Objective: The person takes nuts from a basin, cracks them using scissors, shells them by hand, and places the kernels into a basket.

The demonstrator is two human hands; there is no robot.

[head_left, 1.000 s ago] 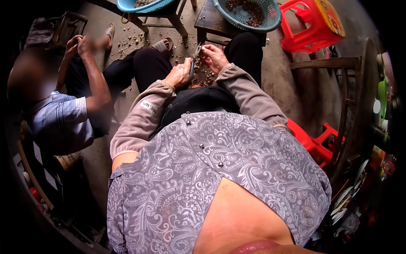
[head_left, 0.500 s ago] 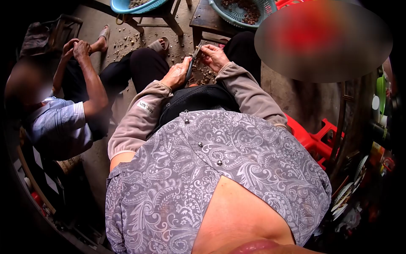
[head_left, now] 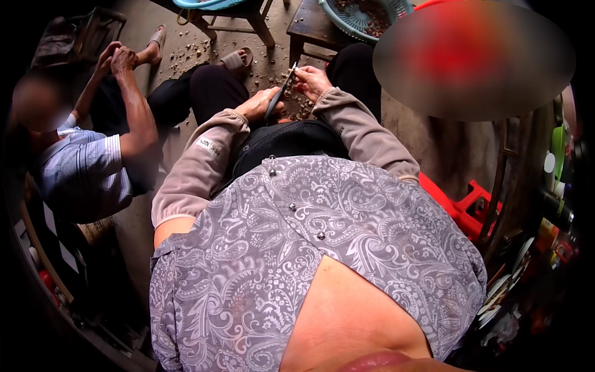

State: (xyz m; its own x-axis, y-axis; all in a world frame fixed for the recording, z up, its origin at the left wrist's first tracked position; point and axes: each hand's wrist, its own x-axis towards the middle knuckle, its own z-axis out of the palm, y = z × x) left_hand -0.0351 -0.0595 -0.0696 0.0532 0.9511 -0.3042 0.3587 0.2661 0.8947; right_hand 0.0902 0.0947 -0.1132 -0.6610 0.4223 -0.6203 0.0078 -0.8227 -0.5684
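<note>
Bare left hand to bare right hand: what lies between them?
The head view shows a slim, dark-grey hand tool, its tip near the right hand, with small brown fragments below.

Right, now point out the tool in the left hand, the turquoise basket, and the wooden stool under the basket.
Tool [head_left: 276, 99]: head view, on its dark handle.
Turquoise basket [head_left: 344, 25]: head view, on its near wall.
Wooden stool [head_left: 306, 25]: head view, on its bare top.

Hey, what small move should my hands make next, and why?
Probably bring the dark-handled tool onto the small pale piece: your left hand grips the tool, its tip beside the piece your right hand pinches, though contact isn't clear.
</note>
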